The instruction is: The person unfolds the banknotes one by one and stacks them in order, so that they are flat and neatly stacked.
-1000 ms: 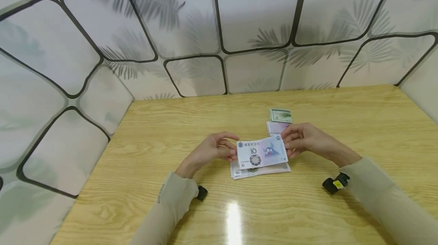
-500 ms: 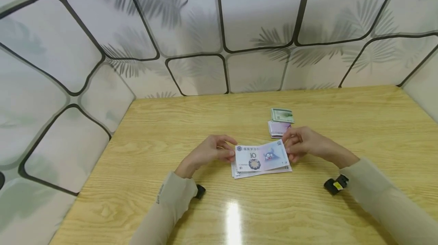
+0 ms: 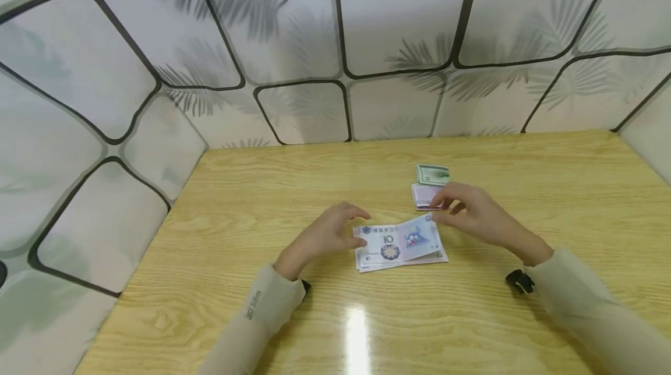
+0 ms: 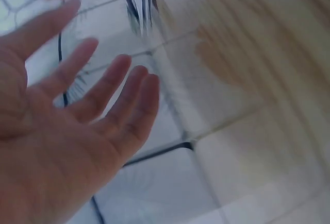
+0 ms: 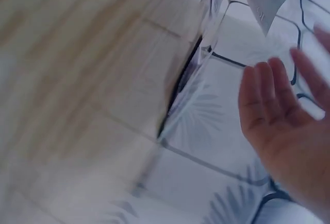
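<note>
Left hand point(image 3: 327, 235): fingers relaxed, touching the 10 note's point(image 3: 399, 239) left edge.
Right hand point(image 3: 474, 212): released, hovering beside it.
Note: atop one stack point(image 3: 401, 258), mid-table point(image 3: 236, 218).
Stacks: three; green point(image 3: 433, 174) and pink point(image 3: 424, 195) behind.

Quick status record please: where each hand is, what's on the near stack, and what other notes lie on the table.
left hand: open, at the left end of the 10 note, no grip
right hand: open, fingers spread above the note's right end
10 note: on top of the near stack
near stack: flat on the wooden table
pink notes: small pile behind the right hand
green notes: pile just beyond the pink ones
</note>
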`<act>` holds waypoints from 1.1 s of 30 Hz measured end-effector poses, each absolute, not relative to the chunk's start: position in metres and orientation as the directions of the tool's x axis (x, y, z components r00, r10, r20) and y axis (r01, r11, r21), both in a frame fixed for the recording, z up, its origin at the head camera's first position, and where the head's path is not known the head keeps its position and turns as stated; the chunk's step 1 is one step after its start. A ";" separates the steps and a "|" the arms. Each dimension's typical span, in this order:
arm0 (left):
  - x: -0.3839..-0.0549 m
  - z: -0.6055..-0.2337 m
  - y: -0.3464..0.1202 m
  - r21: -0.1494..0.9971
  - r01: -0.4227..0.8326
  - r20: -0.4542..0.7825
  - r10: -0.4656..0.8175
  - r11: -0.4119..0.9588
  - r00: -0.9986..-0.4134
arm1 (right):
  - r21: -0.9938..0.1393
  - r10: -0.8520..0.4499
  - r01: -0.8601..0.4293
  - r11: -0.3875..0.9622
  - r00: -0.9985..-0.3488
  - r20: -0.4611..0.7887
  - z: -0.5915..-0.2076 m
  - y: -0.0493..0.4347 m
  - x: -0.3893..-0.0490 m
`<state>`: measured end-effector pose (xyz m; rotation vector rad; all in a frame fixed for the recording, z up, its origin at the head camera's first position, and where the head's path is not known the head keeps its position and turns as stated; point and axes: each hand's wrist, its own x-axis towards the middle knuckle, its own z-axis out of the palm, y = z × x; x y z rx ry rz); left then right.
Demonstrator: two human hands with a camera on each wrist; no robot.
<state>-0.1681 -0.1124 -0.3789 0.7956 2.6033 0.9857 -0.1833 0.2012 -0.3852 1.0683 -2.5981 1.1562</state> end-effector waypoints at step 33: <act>-0.187 -0.372 -0.100 0.636 0.440 -0.058 0.608 0.634 -0.792 | -0.448 -0.624 -0.625 0.639 -0.762 0.174 -0.373 0.219 -0.187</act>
